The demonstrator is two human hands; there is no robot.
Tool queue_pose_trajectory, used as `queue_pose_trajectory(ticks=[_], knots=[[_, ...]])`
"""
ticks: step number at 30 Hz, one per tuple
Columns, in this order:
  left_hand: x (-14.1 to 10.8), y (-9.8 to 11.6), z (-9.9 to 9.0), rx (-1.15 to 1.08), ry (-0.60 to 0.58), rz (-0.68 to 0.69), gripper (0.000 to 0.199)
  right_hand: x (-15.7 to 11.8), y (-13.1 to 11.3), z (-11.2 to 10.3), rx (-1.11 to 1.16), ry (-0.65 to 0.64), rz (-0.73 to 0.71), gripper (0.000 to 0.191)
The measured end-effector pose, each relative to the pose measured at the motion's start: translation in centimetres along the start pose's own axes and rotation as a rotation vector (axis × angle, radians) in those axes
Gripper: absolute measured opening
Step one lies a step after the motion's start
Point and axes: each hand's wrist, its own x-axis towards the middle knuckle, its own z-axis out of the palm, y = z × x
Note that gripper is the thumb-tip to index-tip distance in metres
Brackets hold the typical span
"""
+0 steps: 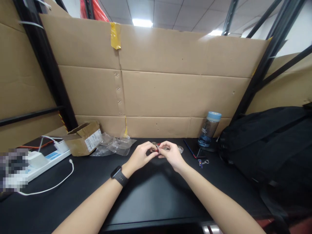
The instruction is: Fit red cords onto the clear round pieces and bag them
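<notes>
My left hand and my right hand meet above the middle of the black table, fingertips nearly touching. Thumbs and fingers of both are closed in a pinch on a small red and dark item. Most of it is hidden behind the fingers, so its kind does not show. Just behind my right hand lies a clear, round-edged thing, partly covered. A dark smartwatch is strapped round my left wrist.
On the left are an open cardboard box, clear plastic wrapping, a power strip and a white cable. To the right are a keychain, a blue-lidded bottle and a black backpack. Cardboard panels stand behind.
</notes>
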Motion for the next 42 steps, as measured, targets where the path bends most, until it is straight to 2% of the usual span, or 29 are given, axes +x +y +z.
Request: queue_pose_trajectory(ticks=[6,9,12,18,21,23,25,27,29,32,36,38,42], knots=[[0.0,0.1,-0.3,0.073,0.016,-0.009,0.007,-0.2,-0.3,-0.3,0.094,-0.079,0.023,0.035],[0.0,0.1,-0.1,0.076,0.053,-0.040,0.006,-0.1,0.0,-0.4,0.109,-0.159,0.066,0.046],[-0.1,0.3,0.2,0.032,0.038,-0.049,0.014,-0.2,0.4,-0.1,0.094,-0.203,0.094,0.055],[0.1,0.7,-0.2,0.002,-0.013,-0.040,0.023,0.5,1.5,-0.5,0.079,-0.243,0.081,0.041],[0.2,0.4,-1.1,0.073,-0.014,-0.044,0.028,1.4,1.6,-1.7,-0.149,-0.251,0.002,0.035],[0.3,-0.2,-2.1,0.154,-0.037,-0.045,0.027,2.0,1.1,-3.0,-0.459,-0.224,-0.107,0.030],[0.2,-1.1,-3.3,0.251,-0.092,-0.060,0.025,2.4,0.3,-4.8,-0.805,-0.125,-0.209,0.030],[0.1,-2.2,-4.6,0.347,-0.180,-0.098,0.024,2.8,-0.5,-6.8,-1.092,-0.014,-0.189,0.036],[-0.2,-3.3,-5.5,0.413,-0.282,-0.143,0.023,3.1,-0.8,-8.9,-1.283,0.018,-0.094,0.045],[-0.6,-4.6,-6.1,0.384,-0.407,-0.202,0.021,3.6,-0.2,-11.1,-1.396,-0.076,0.035,0.056],[-0.9,-5.3,-5.6,0.280,-0.487,-0.233,0.019,4.1,1.6,-11.5,-1.390,-0.288,0.203,0.067],[-0.9,-5.1,-5.1,0.265,-0.491,-0.222,0.019,4.1,2.1,-11.1,-1.388,-0.329,0.255,0.074],[-0.7,-4.1,-3.9,0.311,-0.418,-0.136,0.020,3.8,2.2,-10.1,-1.396,-0.341,0.289,0.078]])
